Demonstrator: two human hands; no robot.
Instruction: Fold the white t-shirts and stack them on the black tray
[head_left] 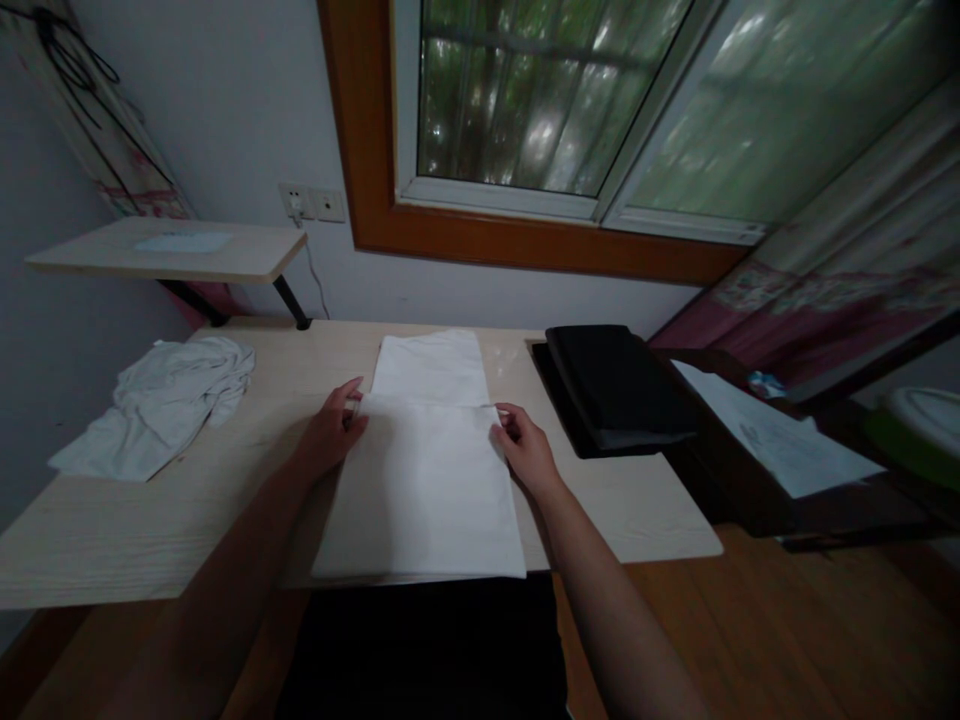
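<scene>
A white folded cloth [427, 490] lies flat on the desk in front of me, its near edge close to the desk's front edge. Its upper layer ends in a crosswise edge, beyond which a narrower white part [431, 368] stretches toward the wall. At the left end of that crosswise edge, my left hand [336, 428] has curled fingers and thumb on the cloth. My right hand [527, 447] pinches the right end between thumb and fingers. Exactly how much fabric sits between the fingertips is hard to see in the dim light.
To the left, a crumpled white cloth [176, 395] rests on the wooden desk [247, 480], below a small raised shelf [247, 252]. Black folders [611, 385] lie at the right. Farther right, paper sheets [780, 430] rest on a dark surface. A window [547, 110] is ahead.
</scene>
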